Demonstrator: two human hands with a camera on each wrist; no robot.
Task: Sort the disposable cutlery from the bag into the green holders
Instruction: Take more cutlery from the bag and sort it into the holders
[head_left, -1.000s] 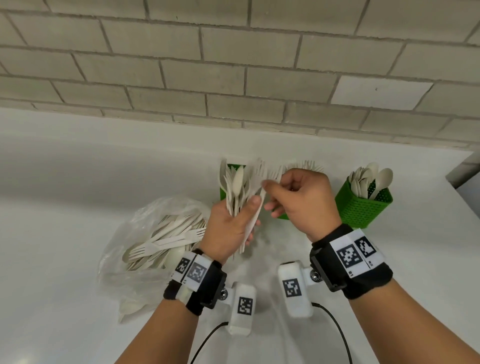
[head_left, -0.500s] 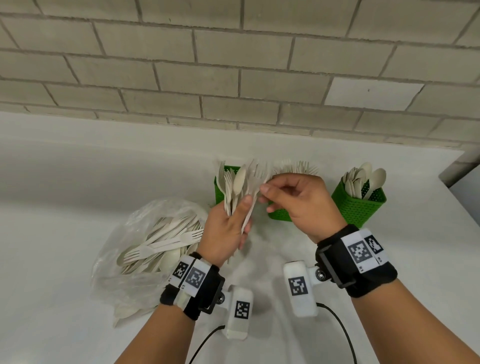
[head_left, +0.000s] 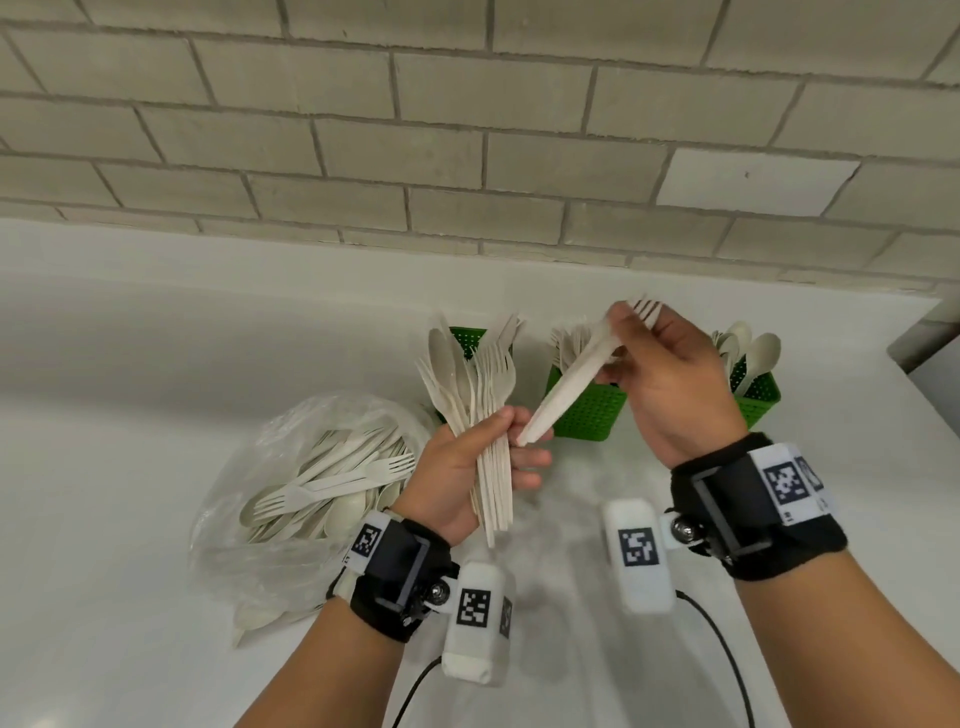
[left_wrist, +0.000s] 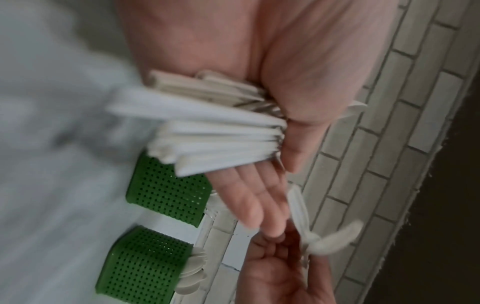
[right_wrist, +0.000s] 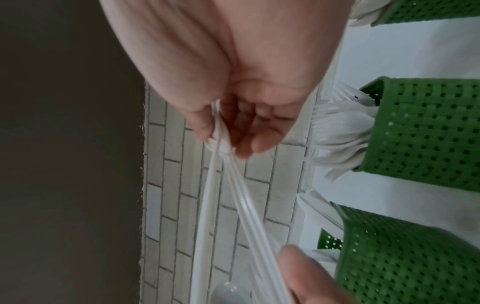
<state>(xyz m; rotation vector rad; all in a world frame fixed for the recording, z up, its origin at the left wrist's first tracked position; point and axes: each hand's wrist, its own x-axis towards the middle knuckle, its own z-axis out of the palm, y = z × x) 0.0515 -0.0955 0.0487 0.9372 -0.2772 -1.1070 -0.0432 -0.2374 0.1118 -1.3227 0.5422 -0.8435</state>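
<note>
Head view shows the left hand (head_left: 457, 467) wrapped around the handles of a fanned bundle of mixed cutlery (head_left: 475, 384), forks and spoons together, heads up, above the counter (head_left: 130, 338). The right hand (head_left: 670, 384) pinches a few forks (head_left: 576, 369) near their tines between thumb and fingertips, the handles slanting down so that their ends lie close to the left hand's fingers; whether they touch cannot be told. The right wrist view shows several thin handles running out of that pinch. Just behind the forks stands the middle holder (head_left: 589, 410), already bristling with forks, so the pinched ones are probably bound there. The right holder (head_left: 756, 387) carries spoons, and the left holder (head_left: 467, 340), partly hidden behind the bundle, seems to hold some pieces too. To the left the clear bag (head_left: 291, 493) lies on the counter with a good heap of forks and spoons inside. By the look of it the sorting is well begun but far from finished: the bundle and the bag's contents remain.
</note>
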